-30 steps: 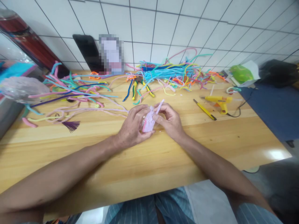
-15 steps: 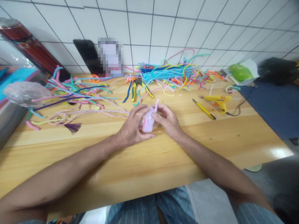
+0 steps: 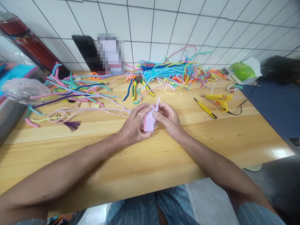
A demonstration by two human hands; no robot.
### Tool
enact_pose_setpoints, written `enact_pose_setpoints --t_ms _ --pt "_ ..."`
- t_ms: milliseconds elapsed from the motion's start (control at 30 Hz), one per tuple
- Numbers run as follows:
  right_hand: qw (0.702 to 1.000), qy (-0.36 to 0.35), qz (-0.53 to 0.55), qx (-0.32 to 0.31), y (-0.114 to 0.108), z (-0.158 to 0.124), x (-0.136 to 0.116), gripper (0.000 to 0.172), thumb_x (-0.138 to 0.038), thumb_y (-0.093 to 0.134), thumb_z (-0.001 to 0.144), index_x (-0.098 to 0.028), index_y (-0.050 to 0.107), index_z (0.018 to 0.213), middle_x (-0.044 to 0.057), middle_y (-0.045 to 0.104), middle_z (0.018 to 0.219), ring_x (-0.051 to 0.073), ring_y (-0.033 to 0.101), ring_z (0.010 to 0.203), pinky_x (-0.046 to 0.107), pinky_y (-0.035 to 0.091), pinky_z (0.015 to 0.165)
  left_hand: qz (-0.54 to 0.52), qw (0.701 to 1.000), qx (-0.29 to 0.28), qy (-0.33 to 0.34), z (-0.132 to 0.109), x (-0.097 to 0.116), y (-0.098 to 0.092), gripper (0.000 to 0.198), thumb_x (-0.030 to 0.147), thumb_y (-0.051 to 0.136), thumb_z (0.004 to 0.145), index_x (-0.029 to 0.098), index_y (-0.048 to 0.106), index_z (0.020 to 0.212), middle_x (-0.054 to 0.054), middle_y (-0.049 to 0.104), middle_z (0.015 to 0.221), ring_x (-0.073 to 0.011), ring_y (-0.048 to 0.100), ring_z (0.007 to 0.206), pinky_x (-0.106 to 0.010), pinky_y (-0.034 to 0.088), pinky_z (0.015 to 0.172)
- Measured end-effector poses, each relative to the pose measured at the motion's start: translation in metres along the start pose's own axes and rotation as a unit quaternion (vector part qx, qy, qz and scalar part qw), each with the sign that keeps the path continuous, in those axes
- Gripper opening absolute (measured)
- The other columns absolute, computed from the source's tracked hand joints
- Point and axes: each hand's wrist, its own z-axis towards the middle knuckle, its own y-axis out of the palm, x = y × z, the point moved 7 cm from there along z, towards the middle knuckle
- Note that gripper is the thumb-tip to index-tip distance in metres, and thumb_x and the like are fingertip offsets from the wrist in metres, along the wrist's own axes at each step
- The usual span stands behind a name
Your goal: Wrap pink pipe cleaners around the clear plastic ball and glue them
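Note:
Between my hands, just above the wooden table, is a clear plastic piece wrapped with lilac and pink pipe cleaners [image 3: 149,124]; its exact shape is partly hidden. My left hand [image 3: 132,126] curls round its left side, fingers behind and thumb at the bottom. With thumb and fingers, my right hand [image 3: 169,120] pinches the lilac strands at the upper right, where one end sticks up. Long pink pipe cleaners [image 3: 100,110] lie to the left of my left hand. Beyond the hands rest yellow-green pliers [image 3: 134,90].
Heaped pipe cleaners [image 3: 168,73] line the tiled wall. At right lie a yellow utility knife [image 3: 205,108] and a yellow glue gun [image 3: 219,99] with a cord. A dark phone [image 3: 86,53] leans at the back; a purple tassel [image 3: 72,125] and plastic-wrapped bundle [image 3: 24,90] are at left.
The left thumb has drawn in against the bottom of the lilac-wrapped piece. Both hands otherwise keep nearly the same hold. The whole view has shifted slightly.

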Motion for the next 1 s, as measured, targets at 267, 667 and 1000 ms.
enact_pose_setpoints --t_ms 267,667,1000 --pt "1.0 0.005 0.016 0.008 0.001 -0.002 0.0 0.056 -0.058 0.095 0.075 -0.027 0.071 0.114 0.004 0.079 0.119 0.023 0.073 0.106 0.038 0.059 0.096 -0.091 0.996 -0.02 0.006 0.003 0.007 -0.012 0.06 0.034 0.055 0.11 0.03 0.037 0.167 -0.017 0.05 0.16 -0.0329 0.046 0.156 -0.06 0.043 0.129" --pt "1.0 -0.008 -0.003 0.006 0.003 -0.004 0.0 0.055 -0.06 0.095 0.075 -0.028 0.071 0.114 0.004 0.077 0.124 0.024 0.071 0.11 0.041 0.057 0.104 -0.11 0.994 0.012 -0.001 0.008 0.01 -0.015 0.056 0.027 0.068 0.102 0.028 0.047 0.154 -0.015 0.056 0.149 -0.0303 0.053 0.146 -0.054 0.048 0.123" --pt "1.0 -0.011 -0.009 0.015 0.003 -0.005 0.003 0.054 -0.059 0.093 0.077 -0.028 0.072 0.115 0.005 0.076 0.126 0.025 0.07 0.114 0.041 0.056 0.104 -0.104 0.994 0.021 -0.014 0.006 0.009 -0.012 0.063 0.037 0.073 0.103 0.028 0.043 0.158 -0.015 0.056 0.15 -0.0305 0.054 0.146 -0.054 0.049 0.122"
